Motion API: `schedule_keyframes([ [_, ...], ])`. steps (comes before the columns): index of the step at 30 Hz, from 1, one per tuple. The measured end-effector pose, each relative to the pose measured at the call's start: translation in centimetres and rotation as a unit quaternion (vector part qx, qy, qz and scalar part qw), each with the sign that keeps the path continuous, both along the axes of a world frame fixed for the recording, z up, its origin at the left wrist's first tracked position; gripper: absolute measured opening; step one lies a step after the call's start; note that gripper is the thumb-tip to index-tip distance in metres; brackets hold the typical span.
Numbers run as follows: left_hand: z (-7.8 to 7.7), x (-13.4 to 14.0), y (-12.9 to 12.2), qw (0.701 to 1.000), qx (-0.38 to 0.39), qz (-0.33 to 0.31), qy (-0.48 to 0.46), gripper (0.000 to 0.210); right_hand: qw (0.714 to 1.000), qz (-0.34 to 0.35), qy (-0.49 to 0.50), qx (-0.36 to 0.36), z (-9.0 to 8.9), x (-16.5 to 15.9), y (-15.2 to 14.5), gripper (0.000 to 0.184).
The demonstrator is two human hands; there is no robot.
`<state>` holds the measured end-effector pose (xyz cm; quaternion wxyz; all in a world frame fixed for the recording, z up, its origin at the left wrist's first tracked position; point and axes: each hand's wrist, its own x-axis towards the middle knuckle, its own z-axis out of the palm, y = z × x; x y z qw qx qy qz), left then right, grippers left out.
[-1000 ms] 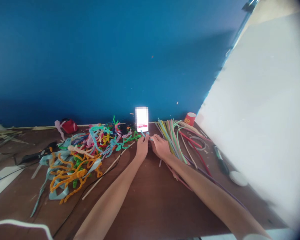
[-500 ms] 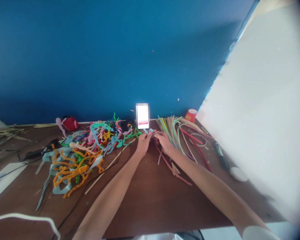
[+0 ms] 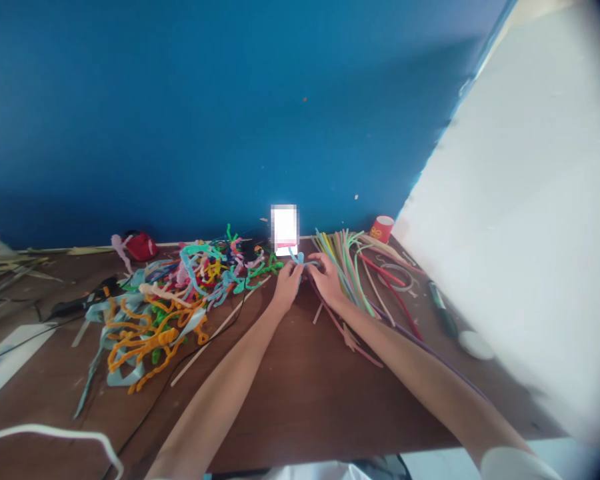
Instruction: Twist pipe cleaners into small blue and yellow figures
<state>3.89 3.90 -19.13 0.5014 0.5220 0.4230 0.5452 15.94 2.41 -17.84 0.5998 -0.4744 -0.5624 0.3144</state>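
Observation:
My left hand is closed in a pinch on a light-blue pipe cleaner, part of which is bent into a small lump above the fingertips. A strand of it runs across to my right hand, whose thumb and forefinger curl round that end. The fingertips of both hands are close together, just above the table. Right behind them a bright phone screen, blurred out, leans at the wall. A bundle of pastel pipe cleaners lies beside my right hand.
To the left sprawls a heap of colourful bent pipe cleaners, with orange ones in front. A thin wooden stick and a black cable lie near my left forearm. At the right are a red paper cup, a green-and-white marker-like tube and a white wall.
My right hand's fingers have opened slightly and drawn back, showing more of the light-blue strand between the hands. A purple strand now shows along my right forearm.

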Motion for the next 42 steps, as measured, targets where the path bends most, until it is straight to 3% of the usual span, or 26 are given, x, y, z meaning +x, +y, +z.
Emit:
schedule_keyframes([
  [4,0.2,-0.2,0.3,0.997,-0.035,0.022,-0.069,0.03,0.981,-0.027,-0.163,0.103,0.3,-0.1,-0.6,0.025],
  [8,0.4,-0.4,0.4,0.992,-0.051,0.016,-0.112,0.028,0.942,-0.065,-0.297,0.14,0.0,0.0,-1.1,0.029],
  [12,0.2,-0.3,0.4,0.993,-0.05,0.01,-0.107,0.029,0.905,-0.112,-0.379,0.159,-0.4,0.3,-1.3,0.031],
  [18,0.2,-0.3,0.2,0.991,-0.055,0.012,-0.123,0.032,0.826,-0.14,-0.499,0.222,-0.6,0.4,-1.3,0.03],
  [21,0.1,-0.3,0.3,0.99,-0.06,0.009,-0.124,0.032,0.814,-0.149,-0.512,0.23,-0.6,0.4,-1.3,0.029],
  [26,-0.1,-0.3,0.3,0.997,-0.029,-0.008,-0.077,0.033,0.852,-0.148,-0.474,0.168,-0.5,0.2,-1.2,0.026],
  [33,0.2,-0.4,-0.1,0.999,0.036,-0.003,-0.013,0.027,0.899,-0.118,-0.421,0.025,-0.5,0.1,-0.6,0.032],
  [38,0.7,-0.5,-0.4,0.998,0.051,-0.026,-0.004,0.026,0.982,-0.034,-0.184,-0.032,-0.4,0.0,0.3,0.027],
  [42,0.5,-0.4,-0.4,0.999,0.045,-0.013,0.019,0.024,0.994,-0.002,-0.105,-0.032,-0.5,0.1,0.5,0.031],
])
